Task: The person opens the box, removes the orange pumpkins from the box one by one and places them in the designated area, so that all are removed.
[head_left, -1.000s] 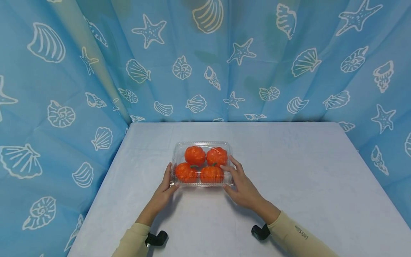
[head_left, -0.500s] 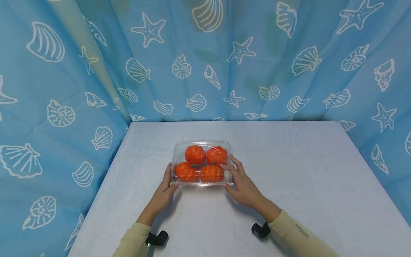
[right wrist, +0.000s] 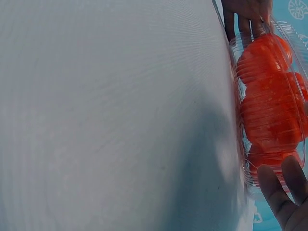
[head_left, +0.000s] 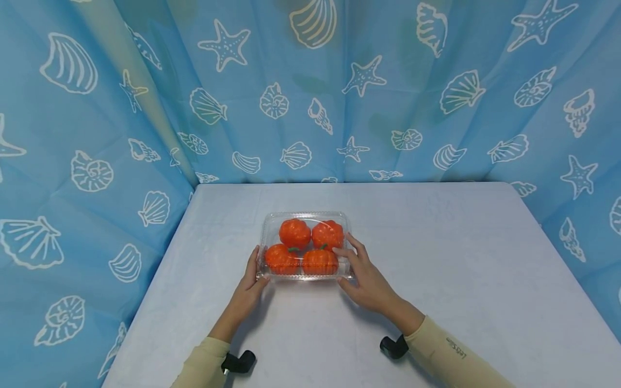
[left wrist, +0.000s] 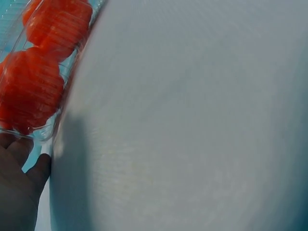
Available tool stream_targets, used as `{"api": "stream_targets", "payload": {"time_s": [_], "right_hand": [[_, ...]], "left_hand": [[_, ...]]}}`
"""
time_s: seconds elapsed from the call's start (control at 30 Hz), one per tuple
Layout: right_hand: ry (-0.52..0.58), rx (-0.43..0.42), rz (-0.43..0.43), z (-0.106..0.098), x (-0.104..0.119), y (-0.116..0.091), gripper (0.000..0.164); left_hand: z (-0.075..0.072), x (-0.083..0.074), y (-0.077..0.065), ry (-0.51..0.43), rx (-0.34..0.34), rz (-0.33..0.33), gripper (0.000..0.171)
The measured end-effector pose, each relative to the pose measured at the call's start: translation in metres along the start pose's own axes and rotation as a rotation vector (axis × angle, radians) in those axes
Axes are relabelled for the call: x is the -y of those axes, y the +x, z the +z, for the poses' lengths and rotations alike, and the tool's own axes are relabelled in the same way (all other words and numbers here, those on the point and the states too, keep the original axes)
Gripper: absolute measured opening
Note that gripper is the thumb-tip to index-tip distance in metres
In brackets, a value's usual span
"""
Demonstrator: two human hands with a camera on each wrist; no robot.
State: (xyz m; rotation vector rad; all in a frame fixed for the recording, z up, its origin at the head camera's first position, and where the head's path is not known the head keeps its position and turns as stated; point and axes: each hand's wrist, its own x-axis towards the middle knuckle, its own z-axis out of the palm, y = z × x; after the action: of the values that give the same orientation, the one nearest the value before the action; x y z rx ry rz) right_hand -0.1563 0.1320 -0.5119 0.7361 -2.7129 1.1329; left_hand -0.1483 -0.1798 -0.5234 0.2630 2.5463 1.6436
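A clear plastic clamshell box (head_left: 304,217) sits at the middle of the white table, its lid down. Inside are several small orange pumpkins in two rows, among them a front-left pumpkin (head_left: 281,260) and a front-right pumpkin (head_left: 320,262); green stems show on some. My left hand (head_left: 246,291) grips the box's left end, thumb at the front corner and fingers along the side. At the other end my right hand (head_left: 367,280) holds the box, thumb by the front edge and a fingertip over the lid. In the right wrist view, the right fingers (right wrist: 274,187) overlap the box end.
A white cloth covers the table (head_left: 461,258). Blue curtains (head_left: 310,91) with white shells and starfish stand behind it and along both sides. Black wrist-worn devices (head_left: 239,361) stick out from both sleeves just above the table.
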Motion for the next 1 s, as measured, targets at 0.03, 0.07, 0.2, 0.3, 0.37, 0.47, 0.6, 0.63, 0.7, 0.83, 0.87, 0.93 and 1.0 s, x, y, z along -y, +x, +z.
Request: {"api": "stream_targets", "payload": {"time_s": [0.03,0.07,0.2,0.3,0.37,0.47,0.6,0.63,0.7,0.83,0.87,0.93,1.0], "right_hand": [[-0.003,0.001,0.001,0.0000,-0.0002,0.0000,0.059],[-0.006,0.002,0.003,-0.0001,-0.0002,-0.0001,0.059],[-0.006,0.004,0.004,-0.0003,0.0000,-0.0002,0.058],[0.002,0.003,0.000,-0.0006,0.0002,-0.0003,0.058],[0.002,0.003,-0.003,-0.0006,0.0002,-0.0004,0.058],[0.004,0.004,-0.005,-0.0005,0.0002,-0.0003,0.058],[0.007,0.007,-0.002,-0.0006,0.0005,-0.0003,0.058],[0.008,0.007,0.000,-0.0007,0.0006,-0.0003,0.058],[0.010,0.006,-0.001,-0.0010,0.0008,-0.0005,0.058],[0.013,0.002,-0.008,-0.0014,0.0007,-0.0008,0.058],[0.014,0.000,-0.011,-0.0014,0.0006,-0.0010,0.058],[0.015,-0.001,-0.016,-0.0014,0.0005,-0.0011,0.058],[0.018,-0.001,-0.017,-0.0016,0.0005,-0.0014,0.058]], "left_hand": [[0.0000,-0.0010,-0.0003,-0.003,-0.002,0.000,0.071],[0.0003,-0.0014,-0.0004,-0.004,-0.003,-0.003,0.071],[0.0008,-0.0020,-0.0005,-0.004,-0.012,-0.009,0.069],[0.0012,-0.0015,-0.0003,-0.006,-0.019,-0.012,0.068],[0.0016,-0.0015,-0.0006,-0.006,-0.022,-0.012,0.068],[0.0017,-0.0014,-0.0010,-0.004,-0.027,-0.015,0.068],[0.0019,-0.0020,-0.0018,-0.003,-0.038,-0.010,0.068],[0.0019,-0.0022,-0.0019,-0.004,-0.041,-0.007,0.068],[0.0026,-0.0024,-0.0022,0.002,-0.047,0.007,0.067],[0.0034,-0.0022,-0.0020,0.004,-0.055,0.015,0.067],[0.0035,-0.0020,-0.0019,0.005,-0.057,0.017,0.066],[0.0037,-0.0016,-0.0017,0.002,-0.058,0.010,0.066],[0.0040,-0.0010,-0.0017,0.004,-0.060,0.010,0.065]]}}
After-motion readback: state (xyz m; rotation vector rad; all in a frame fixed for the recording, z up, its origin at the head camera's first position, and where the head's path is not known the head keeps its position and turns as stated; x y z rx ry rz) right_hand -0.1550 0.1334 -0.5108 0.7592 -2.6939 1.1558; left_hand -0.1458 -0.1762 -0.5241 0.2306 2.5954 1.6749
